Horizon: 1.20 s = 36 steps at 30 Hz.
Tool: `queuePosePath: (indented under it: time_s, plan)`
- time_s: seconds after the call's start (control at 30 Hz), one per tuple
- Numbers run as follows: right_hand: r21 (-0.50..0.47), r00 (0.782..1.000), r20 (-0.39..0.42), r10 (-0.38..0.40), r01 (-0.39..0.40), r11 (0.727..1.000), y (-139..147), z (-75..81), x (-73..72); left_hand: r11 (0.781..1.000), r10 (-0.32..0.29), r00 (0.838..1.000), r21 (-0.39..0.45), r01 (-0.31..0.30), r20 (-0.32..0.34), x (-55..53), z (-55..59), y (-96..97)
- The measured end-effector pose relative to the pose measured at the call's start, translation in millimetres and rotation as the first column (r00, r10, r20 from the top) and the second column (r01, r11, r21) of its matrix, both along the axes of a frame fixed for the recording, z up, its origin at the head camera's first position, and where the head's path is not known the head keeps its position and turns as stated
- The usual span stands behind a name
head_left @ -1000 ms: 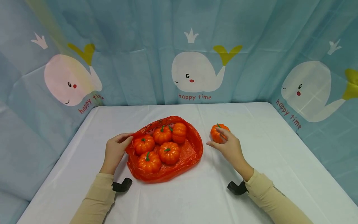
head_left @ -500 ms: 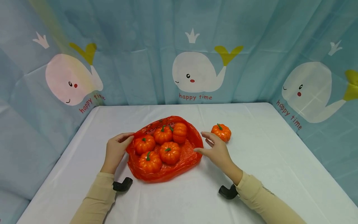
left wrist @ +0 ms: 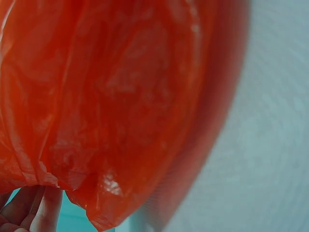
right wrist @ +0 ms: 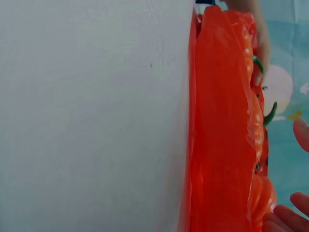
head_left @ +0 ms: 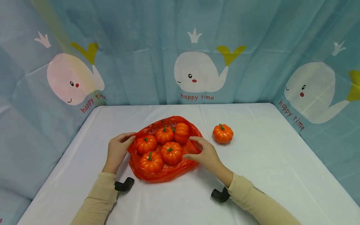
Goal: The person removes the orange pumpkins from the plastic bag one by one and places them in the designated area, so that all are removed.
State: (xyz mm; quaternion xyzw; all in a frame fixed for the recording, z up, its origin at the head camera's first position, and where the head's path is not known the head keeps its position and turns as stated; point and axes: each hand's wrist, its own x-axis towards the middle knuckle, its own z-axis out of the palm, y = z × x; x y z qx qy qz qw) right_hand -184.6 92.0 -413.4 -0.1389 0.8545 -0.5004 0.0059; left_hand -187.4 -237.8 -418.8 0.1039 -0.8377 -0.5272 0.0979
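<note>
A red plastic bag (head_left: 166, 177) lies wide open on the table, its rim spread into a loose oval. Several small orange pumpkins (head_left: 171, 155) with green stems sit inside. At the bag's left rim, my left hand (head_left: 116, 153) pinches the plastic between thumb and fingers; the left wrist view shows its fingertips (left wrist: 48, 208) partly hidden by the bag. Over the right side of the bag hovers my right hand (head_left: 208, 156), thumb and fingers apart, holding nothing, close to the pumpkins. One more pumpkin (head_left: 222, 133) rests on the table to the bag's right.
A white cloth covers the table (head_left: 270, 156). Blue curtains (head_left: 146, 78) with whale prints stand behind and at both sides. Black curved pieces at the left wrist (head_left: 125, 185) and right wrist (head_left: 220, 195) hang just above the cloth.
My right hand has moved left, from beside the lone pumpkin to over the bag's right side. The left hand keeps its hold on the rim, and the pumpkins have stayed put.
</note>
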Motion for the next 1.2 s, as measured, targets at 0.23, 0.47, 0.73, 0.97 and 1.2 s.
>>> queuePosePath:
  time_s: [0.23, 0.47, 0.73, 0.97, 1.2]
  plan:
    - [-0.008, 0.999, 0.0, 0.045, -0.045, 0.999, -15, -3.6, 2.4, 1.0, 0.005, 1.0, -0.001, -0.005, 0.01, -0.5, -0.5, 0.1]
    - [-0.002, 0.997, -0.01, 0.073, -0.073, 0.997, -23, -6.7, 3.3, 1.0, -0.002, 1.0, -0.008, 0.002, 0.001, -1.1, -0.7, 0.6]
    - [0.028, 0.996, 0.009, 0.089, -0.089, 0.996, -31, -6.3, 2.9, 1.0, -0.001, 1.0, -0.003, 0.001, 0.0, -0.7, -0.6, -0.3]
    - [0.054, 0.995, 0.049, 0.087, -0.089, 0.995, -37, -7.1, 1.1, 1.0, 0.003, 1.0, -0.005, -0.003, 0.001, -1.3, -0.8, -0.2]
    - [0.097, 0.993, 0.046, 0.108, -0.112, 0.989, -40, -6.2, -0.7, 1.0, 0.005, 1.0, -0.01, -0.005, 0.003, -1.6, -0.5, 0.2]
